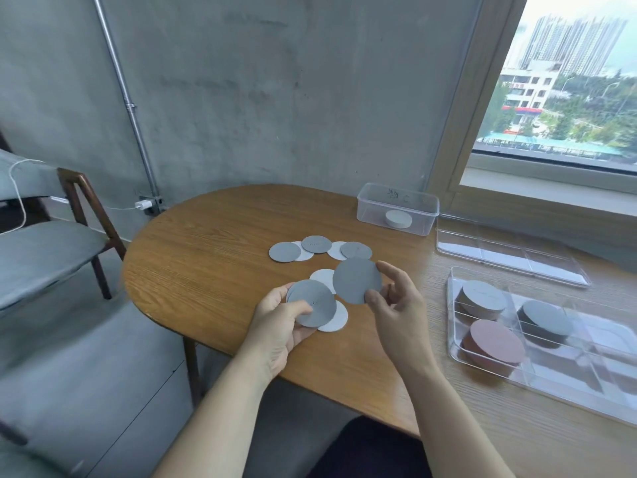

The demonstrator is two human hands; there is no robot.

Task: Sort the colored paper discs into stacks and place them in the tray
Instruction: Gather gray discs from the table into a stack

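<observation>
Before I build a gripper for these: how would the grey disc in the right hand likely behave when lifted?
Probably stiff enough: the grey disc stays flat though the right hand pinches only its edge. Likely very light, being so thin. It may be awkward to lift off the table, since the loose discs lie flush and overlapping.

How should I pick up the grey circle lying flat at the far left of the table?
Pinch the grey disc at its bare left edge, coming from the left. It lies flat and thin, and its right edge overlaps a white disc, so lift that free rim first.
</observation>
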